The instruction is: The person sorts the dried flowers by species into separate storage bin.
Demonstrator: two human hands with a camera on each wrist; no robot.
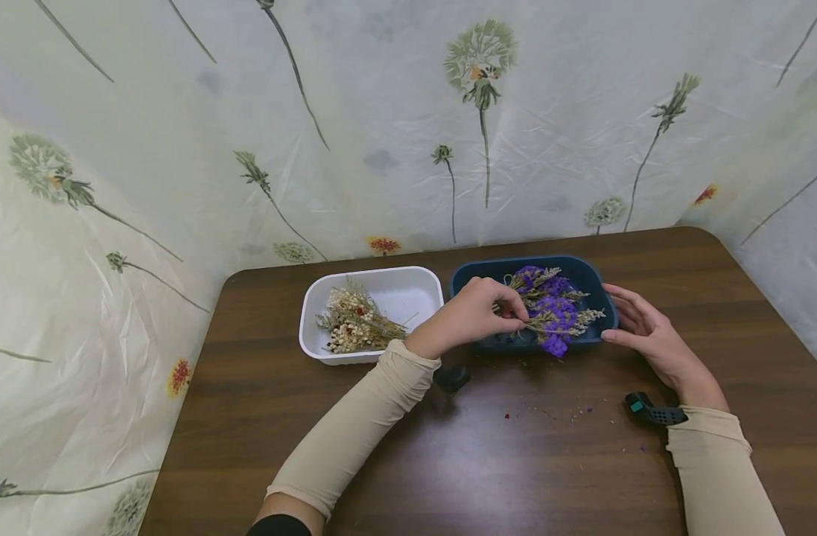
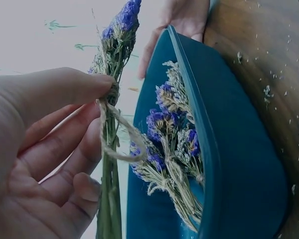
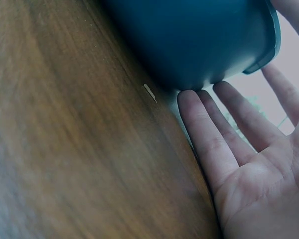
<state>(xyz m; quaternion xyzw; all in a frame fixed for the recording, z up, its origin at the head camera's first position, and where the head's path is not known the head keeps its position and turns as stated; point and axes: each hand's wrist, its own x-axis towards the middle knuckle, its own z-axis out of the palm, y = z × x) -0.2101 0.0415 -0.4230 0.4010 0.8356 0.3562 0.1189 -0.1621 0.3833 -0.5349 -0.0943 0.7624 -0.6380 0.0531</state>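
A dark blue tray holds several bundles of purple dried flowers. My left hand reaches over its left rim and pinches one purple bundle between thumb and fingers at its twine tie, lifting it beside the blue tray. More purple bundles lie inside. My right hand rests against the tray's right side with straight fingers touching the blue tray wall, holding nothing. To the left stands a white tray with cream dried flowers.
The brown wooden table carries scattered flower crumbs in front of the blue tray. A flower-printed sheet walls in the table at the back and both sides. Black wrist-camera mounts show at each wrist.
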